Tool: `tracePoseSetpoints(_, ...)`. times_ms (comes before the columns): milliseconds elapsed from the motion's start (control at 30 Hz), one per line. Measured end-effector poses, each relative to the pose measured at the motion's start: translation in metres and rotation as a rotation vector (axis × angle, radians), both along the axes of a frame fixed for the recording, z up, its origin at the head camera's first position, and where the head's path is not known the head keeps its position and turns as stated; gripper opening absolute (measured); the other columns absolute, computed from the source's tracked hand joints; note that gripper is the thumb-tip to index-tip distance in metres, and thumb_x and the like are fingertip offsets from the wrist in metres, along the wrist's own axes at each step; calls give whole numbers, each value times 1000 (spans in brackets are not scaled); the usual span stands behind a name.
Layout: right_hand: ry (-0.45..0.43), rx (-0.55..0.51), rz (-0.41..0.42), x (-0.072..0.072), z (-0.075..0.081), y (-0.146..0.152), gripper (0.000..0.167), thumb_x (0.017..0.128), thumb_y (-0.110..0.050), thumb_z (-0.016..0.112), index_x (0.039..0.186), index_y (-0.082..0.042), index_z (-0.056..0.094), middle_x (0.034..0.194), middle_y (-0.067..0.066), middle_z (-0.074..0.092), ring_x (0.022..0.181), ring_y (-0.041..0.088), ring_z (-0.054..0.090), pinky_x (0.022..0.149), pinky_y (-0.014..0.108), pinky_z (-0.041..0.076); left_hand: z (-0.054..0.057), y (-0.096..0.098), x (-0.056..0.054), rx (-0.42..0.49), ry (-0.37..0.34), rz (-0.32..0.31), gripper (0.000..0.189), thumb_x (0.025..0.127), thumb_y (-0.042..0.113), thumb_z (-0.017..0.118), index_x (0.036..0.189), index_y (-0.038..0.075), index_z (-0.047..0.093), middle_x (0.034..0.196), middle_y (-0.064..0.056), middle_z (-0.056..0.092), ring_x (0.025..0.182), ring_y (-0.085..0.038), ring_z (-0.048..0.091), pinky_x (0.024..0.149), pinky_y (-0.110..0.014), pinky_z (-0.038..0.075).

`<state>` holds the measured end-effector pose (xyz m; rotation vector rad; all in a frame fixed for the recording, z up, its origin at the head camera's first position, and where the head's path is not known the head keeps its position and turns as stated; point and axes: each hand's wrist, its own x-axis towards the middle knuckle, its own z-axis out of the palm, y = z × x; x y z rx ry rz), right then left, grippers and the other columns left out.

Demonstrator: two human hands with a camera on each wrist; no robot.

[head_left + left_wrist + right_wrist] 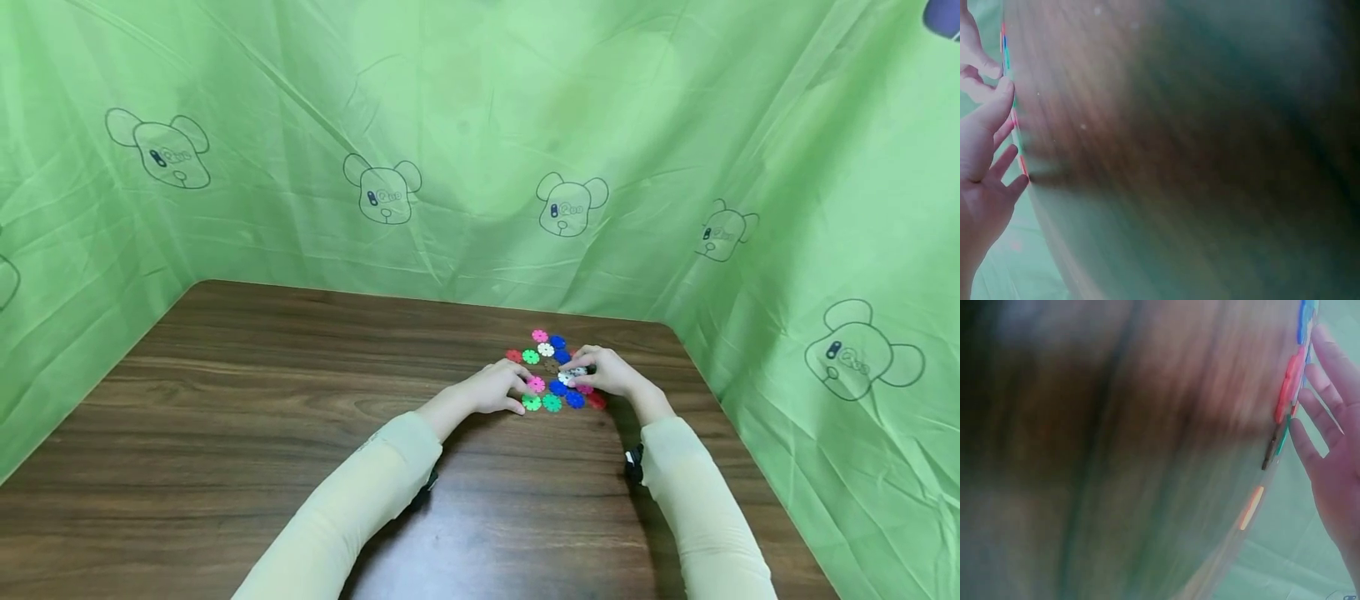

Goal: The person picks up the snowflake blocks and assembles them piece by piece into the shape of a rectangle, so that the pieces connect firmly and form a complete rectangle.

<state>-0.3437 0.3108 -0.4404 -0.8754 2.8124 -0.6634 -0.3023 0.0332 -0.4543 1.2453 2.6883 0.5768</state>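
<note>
In the head view, several flower-shaped plastic discs lie in a cluster on the brown table. My left hand [495, 387] is at the cluster's left side, its fingertips right at a pink disc [536, 384] and a light green disc [532, 403]. From the right my right hand [609, 372] reaches over the discs, fingertips at a white disc [565, 378] that it partly covers. The right wrist view shows the fingers of the right hand [1338, 419] spread, with a red disc [1285, 390] beside them. In the left wrist view, the left hand [988, 147] has its fingers spread along the discs.
Around the hands lie a brown disc [551, 366], a teal disc [552, 403] and, at the far end, a pink disc [540, 336]. An orange disc [1252, 508] lies apart in the right wrist view. Green cloth [465, 150] hangs around the wooden table [300, 400].
</note>
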Motion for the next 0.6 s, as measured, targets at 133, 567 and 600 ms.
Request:
tracePoseSetpoints(133,1,9,-2,0,1,-2,25,82,-21,74,106,-15,73,114,12,60,107,32,54,90,51,45,-1,-3,-4,38,25,-10,27,83,33,70,109,25,73,131,0,56,125,-21,42,104,-42,34)
tracePoseSetpoints(567,-51,22,-19,-8,-1,0,26,81,-24,75,106,-18,73,115,9,59,109,31,52,92,53,43,2,-5,-2,39,12,29,32,82,35,72,112,22,71,120,-2,55,115,-19,46,99,-37,36)
tracePoseSetpoints(600,-55,23,-17,-9,-1,0,26,81,-24,75,106,-18,73,115,9,59,110,31,52,92,53,43,1,-4,-2,29,12,37,32,83,36,71,112,23,71,121,-1,55,116,-19,46,98,-38,35)
